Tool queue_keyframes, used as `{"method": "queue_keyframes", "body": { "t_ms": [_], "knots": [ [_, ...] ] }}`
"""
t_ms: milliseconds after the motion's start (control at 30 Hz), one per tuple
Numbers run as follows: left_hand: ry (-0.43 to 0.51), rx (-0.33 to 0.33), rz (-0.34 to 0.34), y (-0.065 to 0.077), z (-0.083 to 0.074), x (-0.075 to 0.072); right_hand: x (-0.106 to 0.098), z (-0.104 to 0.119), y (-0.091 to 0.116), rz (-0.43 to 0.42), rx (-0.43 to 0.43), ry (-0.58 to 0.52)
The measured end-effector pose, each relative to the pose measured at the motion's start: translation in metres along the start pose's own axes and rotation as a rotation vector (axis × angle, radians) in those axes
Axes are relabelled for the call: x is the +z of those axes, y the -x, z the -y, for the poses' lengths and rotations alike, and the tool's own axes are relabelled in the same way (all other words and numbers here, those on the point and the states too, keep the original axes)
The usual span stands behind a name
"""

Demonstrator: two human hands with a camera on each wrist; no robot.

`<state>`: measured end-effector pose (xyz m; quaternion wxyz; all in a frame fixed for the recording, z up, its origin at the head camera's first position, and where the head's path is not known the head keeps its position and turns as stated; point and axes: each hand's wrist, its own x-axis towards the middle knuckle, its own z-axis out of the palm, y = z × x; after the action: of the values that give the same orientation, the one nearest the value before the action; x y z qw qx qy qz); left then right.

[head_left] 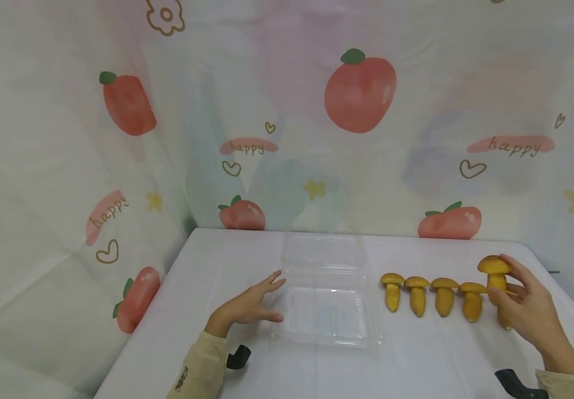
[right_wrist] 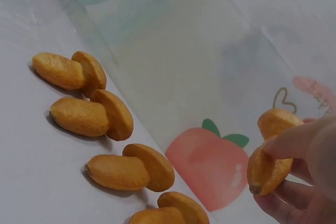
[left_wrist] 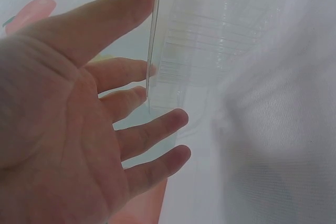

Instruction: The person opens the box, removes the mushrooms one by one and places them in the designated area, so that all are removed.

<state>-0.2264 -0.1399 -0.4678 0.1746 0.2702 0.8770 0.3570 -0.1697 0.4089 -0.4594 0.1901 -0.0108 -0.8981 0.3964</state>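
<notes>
In the head view my right hand (head_left: 533, 310) pinches a yellow-brown mushroom (head_left: 494, 269) by its stem, cap upward, above the table's right side. Behind those fingers another mushroom (head_left: 505, 318) is mostly hidden. A row of similar mushrooms (head_left: 444, 296) lies to the left, caps toward the back wall; the right wrist view also shows the held mushroom (right_wrist: 270, 169). My left hand (head_left: 249, 303) reaches to the left edge of a clear plastic clamshell box (head_left: 326, 341), its lid folded back. In the left wrist view its fingers (left_wrist: 152, 132) are spread and extended beside the clear edge; contact is unclear.
A white cloth covers the table (head_left: 401, 366). Printed fabric walls (head_left: 287, 100) stand along the back and left sides. Black straps (head_left: 518, 385) show at both wrists. The clamshell box lies mid-table, left of the mushroom row.
</notes>
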Motion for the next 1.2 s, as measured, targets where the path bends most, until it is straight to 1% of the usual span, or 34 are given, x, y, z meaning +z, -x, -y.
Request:
{"method": "queue_keyframes", "body": {
  "t_ms": [133,333,467,700,767,800,867,1000,1100,1200],
  "knots": [
    [-0.006,-0.004,-0.008,0.000,-0.001,0.000,-0.004,-0.009,-0.002,-0.011,0.061,0.033],
    [-0.012,-0.014,-0.009,0.001,-0.002,0.001,-0.008,-0.016,-0.004,-0.064,0.129,0.129],
    [-0.009,-0.009,-0.009,0.001,-0.003,0.000,-0.012,-0.026,-0.001,-0.098,0.145,0.134],
    [-0.008,-0.007,-0.003,0.001,-0.003,0.000,-0.016,-0.047,0.002,-0.142,0.118,0.126],
    [-0.007,-0.010,-0.008,0.002,-0.002,0.000,-0.016,-0.052,0.001,-0.151,0.129,0.134],
    [-0.007,-0.010,-0.009,0.001,-0.001,0.000,-0.016,-0.055,0.000,-0.154,0.140,0.139],
    [-0.001,-0.002,-0.009,0.001,0.001,0.001,-0.017,-0.060,-0.001,-0.141,0.200,0.162],
    [0.004,0.019,0.006,-0.002,0.004,0.003,-0.019,-0.075,0.002,-0.160,0.296,0.193],
    [-0.003,0.017,0.008,-0.002,0.005,0.003,-0.018,-0.087,0.004,-0.189,0.314,0.192],
    [-0.013,0.006,-0.001,-0.001,0.005,0.002,-0.017,-0.096,0.004,-0.179,0.350,0.198]
  ]
}}
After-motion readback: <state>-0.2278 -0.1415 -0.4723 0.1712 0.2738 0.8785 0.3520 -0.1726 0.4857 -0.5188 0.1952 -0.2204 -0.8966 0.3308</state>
